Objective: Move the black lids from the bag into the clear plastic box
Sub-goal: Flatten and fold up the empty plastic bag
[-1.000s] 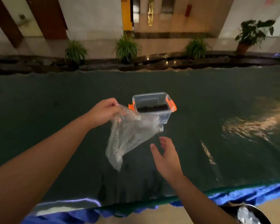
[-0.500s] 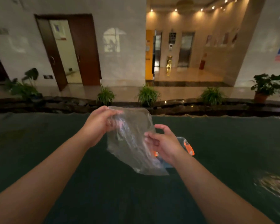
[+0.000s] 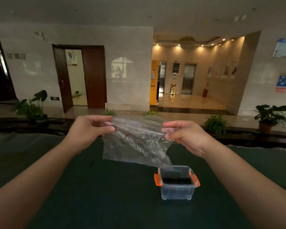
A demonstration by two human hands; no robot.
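Now we pinch top of bag (image 3: 135,142) with left hand (image 3: 87,129) and right hand (image 3: 183,134), held up over green table (image 3: 106,187). Bag looks empty (no dark shapes inside). Black lids (image 3: 176,180) sit in clear plastic box (image 3: 177,190) below. Job looks nearly done.

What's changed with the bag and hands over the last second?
The right hand rose and pinched the clear bag's top edge; both hands now stretch it up above the table. The left hand kept its grip. The clear box still holds black lids.
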